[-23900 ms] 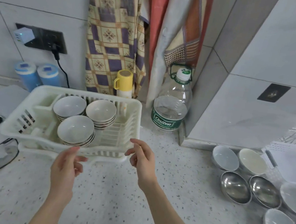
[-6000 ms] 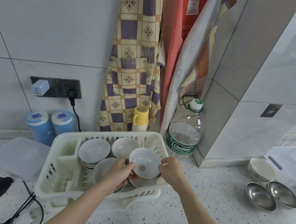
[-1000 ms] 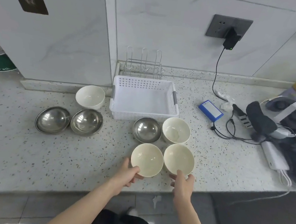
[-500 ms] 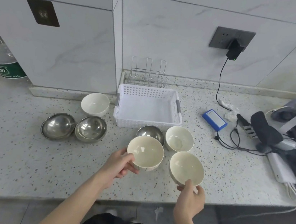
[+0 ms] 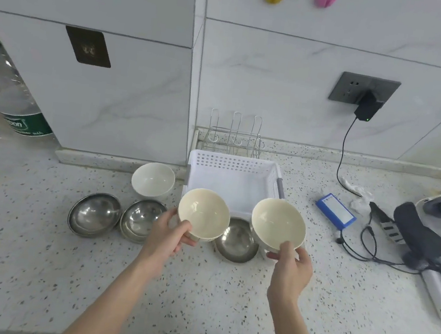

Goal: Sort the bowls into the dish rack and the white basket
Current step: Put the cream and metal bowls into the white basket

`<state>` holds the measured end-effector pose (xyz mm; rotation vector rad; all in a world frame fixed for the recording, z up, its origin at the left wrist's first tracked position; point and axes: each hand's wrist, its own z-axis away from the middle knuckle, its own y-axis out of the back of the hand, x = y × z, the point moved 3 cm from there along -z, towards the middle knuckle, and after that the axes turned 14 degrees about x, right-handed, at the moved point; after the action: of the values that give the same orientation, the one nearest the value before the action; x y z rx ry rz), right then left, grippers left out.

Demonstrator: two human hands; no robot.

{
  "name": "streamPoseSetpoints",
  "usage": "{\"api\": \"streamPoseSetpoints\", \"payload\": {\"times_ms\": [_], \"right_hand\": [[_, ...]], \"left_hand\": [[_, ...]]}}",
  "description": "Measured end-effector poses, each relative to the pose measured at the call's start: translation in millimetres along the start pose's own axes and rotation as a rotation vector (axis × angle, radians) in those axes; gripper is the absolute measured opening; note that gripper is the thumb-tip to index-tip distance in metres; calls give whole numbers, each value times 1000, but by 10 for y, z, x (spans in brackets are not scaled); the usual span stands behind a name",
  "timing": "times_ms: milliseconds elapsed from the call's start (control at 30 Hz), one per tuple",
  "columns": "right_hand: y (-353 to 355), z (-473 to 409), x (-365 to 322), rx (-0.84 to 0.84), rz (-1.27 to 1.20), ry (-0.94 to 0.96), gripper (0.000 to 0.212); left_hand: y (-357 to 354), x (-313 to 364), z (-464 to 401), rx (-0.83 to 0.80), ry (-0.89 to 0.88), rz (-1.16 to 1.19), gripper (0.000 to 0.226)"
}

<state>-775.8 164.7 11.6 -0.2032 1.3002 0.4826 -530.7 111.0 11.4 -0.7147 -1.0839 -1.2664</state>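
Two cream bowls: you hold both lifted above the table, in front of the white basket [image 5: 234, 177].
Left grip: your left hand [image 5: 168, 237] curls round the near rim of the left cream bowl [image 5: 203, 213], thumb on the rim.
Right grip: your right hand [image 5: 291, 268] pinches the near rim of the right cream bowl [image 5: 278, 225].
On the table [image 5: 34, 254]: white bowl [image 5: 153, 179]; two steel bowls [image 5: 94, 213] [image 5: 141, 218] side by side; a third steel bowl [image 5: 237, 242] below your lifted pair.
Writing: bottle [image 5: 12, 100] at far left, green label, letters "…bon" partly readable.
Other: wire rack [image 5: 234, 135] behind the basket; blue box [image 5: 335, 213], label too small to read.
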Motion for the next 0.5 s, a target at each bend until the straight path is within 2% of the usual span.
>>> {"api": "streamPoseSetpoints", "payload": {"times_ms": [167, 267, 500], "right_hand": [[-493, -167, -225, -117, 273, 202, 42], [-896, -248, -249, -237, 313, 209, 39], [-1672, -432, -281, -309, 443, 256, 46]], "left_hand": [[58, 112, -195, 45, -19, 17, 33], [87, 204, -394, 87, -2, 19, 27], [80, 332, -814, 169, 28, 82, 38]]}}
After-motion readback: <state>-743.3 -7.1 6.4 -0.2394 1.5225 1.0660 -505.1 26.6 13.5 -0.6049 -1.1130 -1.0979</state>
